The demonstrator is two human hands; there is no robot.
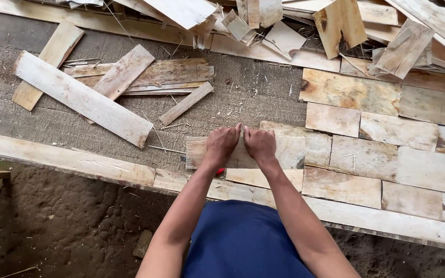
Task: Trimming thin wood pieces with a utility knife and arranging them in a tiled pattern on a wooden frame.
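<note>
Left hand point(221, 144) and right hand point(260, 144) side by side, fingers curled, pinching far edge of thin wood sheet point(289, 152). Looks light, brittle, splintery; best gripped along edges.

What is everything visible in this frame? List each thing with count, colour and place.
veneer sheet: one, pale wood, under both hands
laid veneer pieces: many, tan, tiled at right
loose planks: several, pale, upper left
scrap pile: many offcuts, light wood, along top
mat: one, grey-brown, under the wood
edge board: one, pale, along the near edge
red object: one, small, below left wrist
dirt floor: brown, bottom
left hand: gripping the sheet
right hand: gripping the sheet
</note>
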